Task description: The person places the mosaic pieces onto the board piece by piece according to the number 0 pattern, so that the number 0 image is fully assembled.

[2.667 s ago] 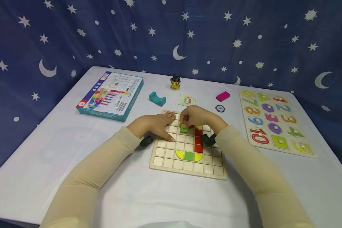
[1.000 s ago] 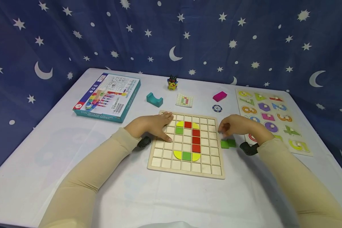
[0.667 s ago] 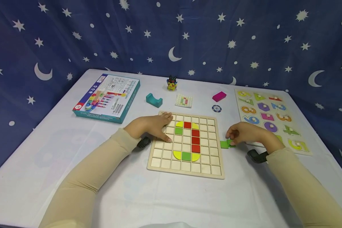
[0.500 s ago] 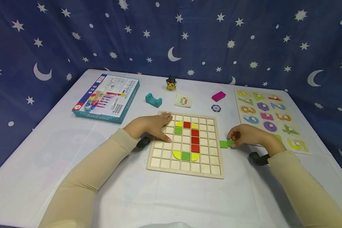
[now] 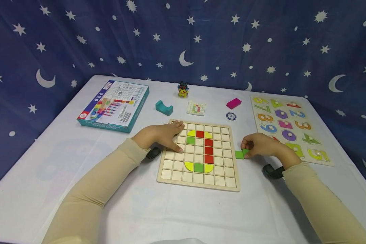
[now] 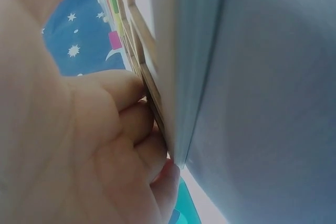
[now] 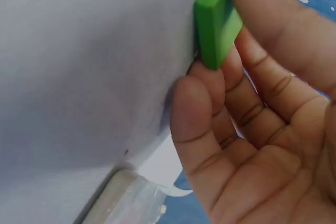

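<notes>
A wooden grid board [image 5: 176,183] lies on the white table, with red tiles [image 5: 208,150], green tiles [image 5: 198,167] and yellow quarter-round tiles [image 5: 188,166] set in some of its cells. My left hand [image 5: 162,135] rests flat on the board's left side, fingers spread; the left wrist view shows the fingertips at the board's edge. Just off the right edge lie two green square tiles side by side. My right hand [image 5: 260,145] pinches the outer green tile [image 7: 212,22] between thumb and fingers, partly hiding it. The inner green tile [image 5: 239,155] lies beside the board.
Behind the board are a pattern card [image 5: 196,108], a teal arch block [image 5: 164,107], a toy figure [image 5: 183,89], a magenta block [image 5: 233,103] and a poker chip [image 5: 231,116]. A boxed toy [image 5: 114,105] lies back left, a number puzzle [image 5: 276,132] right.
My right hand has set a green tile in a cell at the board's upper left, moved right, and taken hold of the outer green tile off the board. The left hand has stayed put.
</notes>
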A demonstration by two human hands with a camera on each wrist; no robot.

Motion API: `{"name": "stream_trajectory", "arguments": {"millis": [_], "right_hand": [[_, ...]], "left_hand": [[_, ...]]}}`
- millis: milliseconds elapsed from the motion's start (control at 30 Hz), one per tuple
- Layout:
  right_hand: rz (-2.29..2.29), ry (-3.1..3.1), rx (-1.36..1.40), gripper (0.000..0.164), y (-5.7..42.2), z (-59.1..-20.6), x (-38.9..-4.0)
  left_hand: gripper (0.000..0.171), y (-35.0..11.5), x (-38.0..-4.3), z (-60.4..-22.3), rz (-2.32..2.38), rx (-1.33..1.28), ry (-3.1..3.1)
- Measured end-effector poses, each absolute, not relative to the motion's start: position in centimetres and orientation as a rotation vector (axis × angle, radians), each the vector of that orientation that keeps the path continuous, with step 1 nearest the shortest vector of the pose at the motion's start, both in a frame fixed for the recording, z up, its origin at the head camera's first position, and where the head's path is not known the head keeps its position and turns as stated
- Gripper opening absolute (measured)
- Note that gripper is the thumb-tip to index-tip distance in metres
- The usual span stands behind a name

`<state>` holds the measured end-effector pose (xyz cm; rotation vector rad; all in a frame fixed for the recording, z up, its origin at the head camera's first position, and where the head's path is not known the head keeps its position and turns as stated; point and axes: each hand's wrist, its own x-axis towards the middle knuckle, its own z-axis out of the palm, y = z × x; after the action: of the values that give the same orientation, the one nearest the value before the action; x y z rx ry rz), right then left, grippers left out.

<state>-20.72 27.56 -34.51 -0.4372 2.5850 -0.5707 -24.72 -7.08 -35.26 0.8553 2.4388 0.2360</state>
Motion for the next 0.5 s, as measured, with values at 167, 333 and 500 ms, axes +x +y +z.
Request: {"name": "stream_trajectory", "arguments": {"millis": [167, 333, 500], "right_hand": [[-0.566, 2.616, -0.45, 0.011, 27.6, -33.9, -20.9], [-0.547, 2.604, -0.482, 0.009, 27.5, -32.8, -20.9], [-0.557, 2.613, -0.47, 0.01, 27.5, -31.8, -20.9]], "left_hand": [[0.104, -7.0, -24.7, -35.3, 0.237, 0.862, 2.437], [0.104, -7.1, -24.8, -35.4, 0.223, 0.866, 2.435], [0.105, -7.1, -24.8, -35.3, 0.226, 0.868, 2.436]]}}
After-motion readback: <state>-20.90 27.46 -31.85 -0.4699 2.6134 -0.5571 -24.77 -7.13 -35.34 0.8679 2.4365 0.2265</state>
